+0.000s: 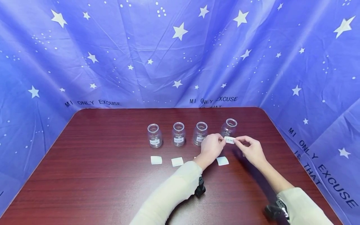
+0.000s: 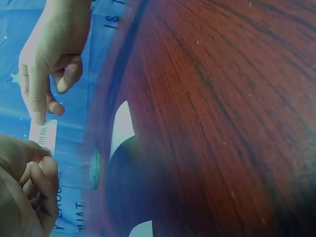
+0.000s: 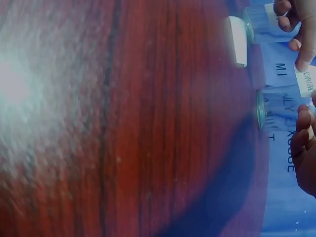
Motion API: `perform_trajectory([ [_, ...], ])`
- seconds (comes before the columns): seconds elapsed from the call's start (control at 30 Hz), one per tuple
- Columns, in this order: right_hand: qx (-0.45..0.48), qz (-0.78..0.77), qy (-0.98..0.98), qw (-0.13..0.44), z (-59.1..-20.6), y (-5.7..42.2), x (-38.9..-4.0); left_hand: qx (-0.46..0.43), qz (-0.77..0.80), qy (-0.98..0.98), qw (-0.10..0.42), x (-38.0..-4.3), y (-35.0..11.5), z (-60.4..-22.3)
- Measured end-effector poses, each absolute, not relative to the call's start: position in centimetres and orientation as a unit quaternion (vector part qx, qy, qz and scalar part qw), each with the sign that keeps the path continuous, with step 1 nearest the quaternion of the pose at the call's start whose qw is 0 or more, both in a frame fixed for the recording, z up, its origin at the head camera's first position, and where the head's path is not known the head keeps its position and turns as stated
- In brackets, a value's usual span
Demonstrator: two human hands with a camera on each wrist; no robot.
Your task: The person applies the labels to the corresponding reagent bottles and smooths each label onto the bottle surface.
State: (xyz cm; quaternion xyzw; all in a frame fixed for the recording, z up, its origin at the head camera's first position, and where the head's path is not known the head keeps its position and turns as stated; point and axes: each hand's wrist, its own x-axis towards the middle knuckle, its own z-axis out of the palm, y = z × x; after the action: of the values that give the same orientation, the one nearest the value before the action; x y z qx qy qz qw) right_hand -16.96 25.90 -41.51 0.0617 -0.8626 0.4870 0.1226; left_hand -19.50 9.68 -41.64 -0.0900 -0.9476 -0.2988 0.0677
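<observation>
Between my two hands a small white label (image 1: 230,140) with dark printed characters is stretched, one end pinched by each. My left hand (image 1: 211,146) has thumb and forefinger on its left end, and my right hand (image 1: 252,151) pinches the right end. Just behind the label stands a clear glass jar (image 1: 231,125), upright and without a lid, its lower part partly hidden. In the right wrist view the label (image 3: 307,83) overlaps the side of this jar (image 3: 279,106). The left wrist view shows the label (image 2: 43,133) between the fingertips of both hands.
Left of that jar, three more open glass jars stand in a row: a far-left jar (image 1: 154,135), a middle jar (image 1: 178,133) and a third jar (image 1: 201,129), each labelled. White paper pieces (image 1: 156,160) lie before them, one mostly hidden by my left arm. A starry blue curtain (image 1: 157,78) hangs behind the table (image 1: 98,162).
</observation>
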Motion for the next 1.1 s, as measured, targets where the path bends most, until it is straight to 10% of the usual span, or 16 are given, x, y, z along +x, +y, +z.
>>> perform_trajectory([
  [1.1,0.024,0.427,-0.882,0.201,-44.5,26.5,-20.2,-0.05,-0.284,-0.955,0.064,-21.1,11.4,-43.5],
])
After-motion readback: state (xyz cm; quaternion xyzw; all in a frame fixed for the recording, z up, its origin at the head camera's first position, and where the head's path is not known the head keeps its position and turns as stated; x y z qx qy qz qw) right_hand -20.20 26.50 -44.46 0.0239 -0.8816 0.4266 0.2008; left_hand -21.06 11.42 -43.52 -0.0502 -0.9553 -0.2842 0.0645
